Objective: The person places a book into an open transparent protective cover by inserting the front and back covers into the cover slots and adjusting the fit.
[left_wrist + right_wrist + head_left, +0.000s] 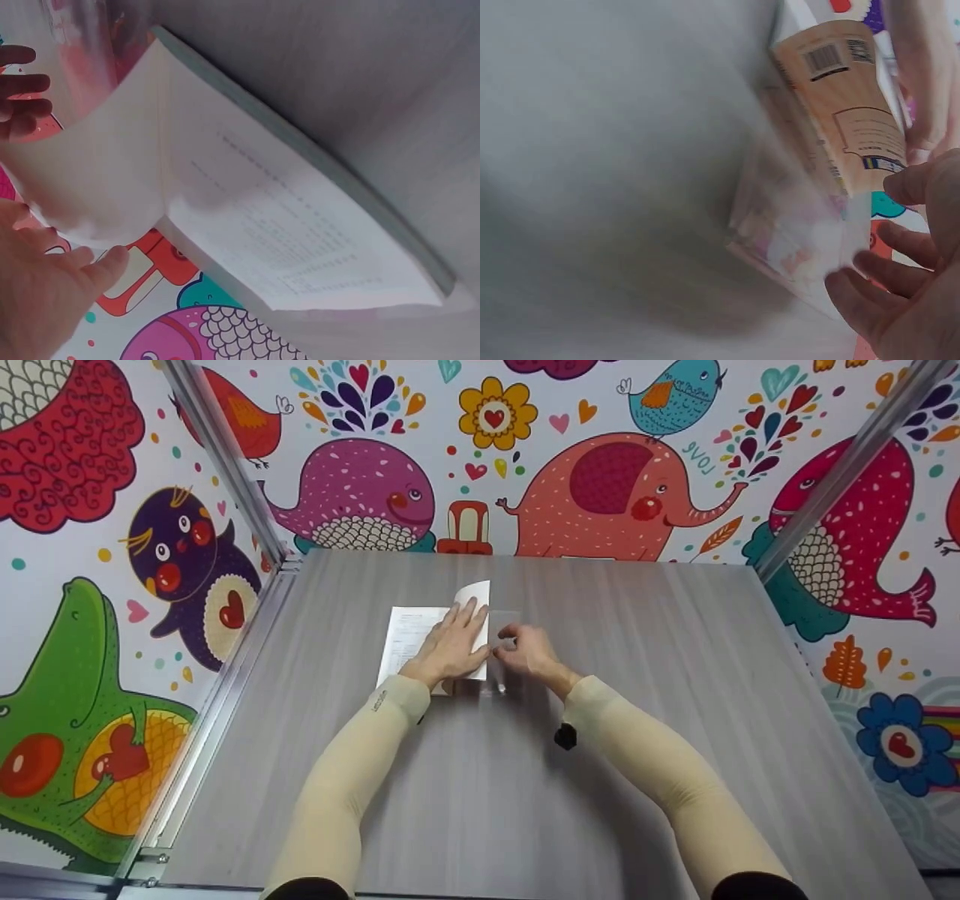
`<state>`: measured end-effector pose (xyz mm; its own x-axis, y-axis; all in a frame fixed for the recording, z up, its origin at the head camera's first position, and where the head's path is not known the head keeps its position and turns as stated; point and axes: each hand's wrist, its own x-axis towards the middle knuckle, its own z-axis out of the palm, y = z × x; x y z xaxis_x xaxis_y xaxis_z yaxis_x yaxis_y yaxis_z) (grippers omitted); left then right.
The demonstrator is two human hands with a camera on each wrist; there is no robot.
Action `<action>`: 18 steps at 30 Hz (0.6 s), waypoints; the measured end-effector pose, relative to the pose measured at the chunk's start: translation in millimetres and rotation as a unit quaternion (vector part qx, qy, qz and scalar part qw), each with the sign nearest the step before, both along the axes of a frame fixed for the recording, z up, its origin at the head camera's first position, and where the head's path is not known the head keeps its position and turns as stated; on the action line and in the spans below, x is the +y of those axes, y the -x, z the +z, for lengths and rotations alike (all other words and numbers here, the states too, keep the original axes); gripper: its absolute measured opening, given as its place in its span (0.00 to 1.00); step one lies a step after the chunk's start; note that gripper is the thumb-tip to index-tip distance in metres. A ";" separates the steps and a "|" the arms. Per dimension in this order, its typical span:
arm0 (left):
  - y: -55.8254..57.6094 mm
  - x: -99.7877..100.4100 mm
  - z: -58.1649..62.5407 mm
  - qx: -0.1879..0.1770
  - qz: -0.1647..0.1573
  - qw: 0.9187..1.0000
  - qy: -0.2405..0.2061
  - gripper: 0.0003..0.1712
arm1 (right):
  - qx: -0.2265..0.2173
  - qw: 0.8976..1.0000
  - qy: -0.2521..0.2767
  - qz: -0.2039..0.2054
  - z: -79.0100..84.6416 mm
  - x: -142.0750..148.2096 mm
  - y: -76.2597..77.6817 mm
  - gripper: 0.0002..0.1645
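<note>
An open book [409, 639] lies at the middle of the table, its printed page showing on the left. The book's cover [844, 97] stands curved up from the pages, with barcodes on its outer face. My left hand [450, 649] rests against the raised cover with its fingers straight. A clear plastic sheet [802, 232] spreads out beside the cover on the right. At that sheet, my right hand [529, 651] has bent fingers, with the thumb [907, 184] apart from them and close to the cover's corner. Whether its fingertips touch the plastic is hard to tell.
The grey wood-grain table [675, 660] reaches back to a wall [450, 472] printed with cartoon animals. Metal rails [217, 690] run along the left edge. Pale sleeves [652, 750] cover both forearms, with a black object [566, 736] at the right wrist.
</note>
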<state>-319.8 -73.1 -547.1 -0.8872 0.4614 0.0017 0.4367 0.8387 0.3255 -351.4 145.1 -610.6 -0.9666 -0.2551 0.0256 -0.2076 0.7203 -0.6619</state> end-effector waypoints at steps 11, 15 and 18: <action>23.2 -5.9 -35.6 0.044 -0.013 0.999 0.029 0.48 | 0.128 0.977 -0.165 0.037 -58.4 -18.4 17.2 0.45; 43.4 -6.8 -66.5 0.045 -0.006 0.999 0.025 0.49 | 0.173 0.969 -0.173 0.028 -61.5 -27.3 9.8 0.43; 27.9 -3.1 -41.6 0.008 -0.009 1.000 0.018 0.47 | 0.184 0.969 -0.166 0.006 -62.2 -32.2 3.2 0.43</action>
